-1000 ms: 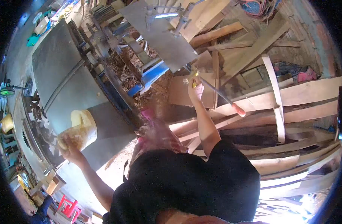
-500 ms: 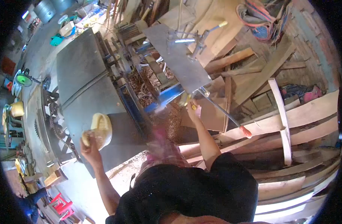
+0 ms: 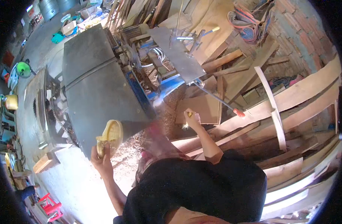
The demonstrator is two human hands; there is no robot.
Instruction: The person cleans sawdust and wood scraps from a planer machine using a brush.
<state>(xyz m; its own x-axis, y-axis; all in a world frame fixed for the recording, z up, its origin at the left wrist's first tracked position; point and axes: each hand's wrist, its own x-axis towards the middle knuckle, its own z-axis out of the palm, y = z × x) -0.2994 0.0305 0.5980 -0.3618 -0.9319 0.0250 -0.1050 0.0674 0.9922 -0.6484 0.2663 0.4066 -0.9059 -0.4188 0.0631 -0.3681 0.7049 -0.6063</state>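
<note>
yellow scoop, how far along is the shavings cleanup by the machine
Done: nothing clearly shows. In hand: the left hand holds the yellow scoop, contents hidden; the right hand grips a small yellow-handled tool. Left: shavings lie heaped beside the machine.

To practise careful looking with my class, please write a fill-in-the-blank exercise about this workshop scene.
1. The left hand grips a scoop-like plastic container coloured ____.
2. The right hand is closed on a small yellow object, in front of flat boards made of ____.
3. The person's short-sleeved top is coloured ____.
Missing words: yellow; wood; black.
</note>
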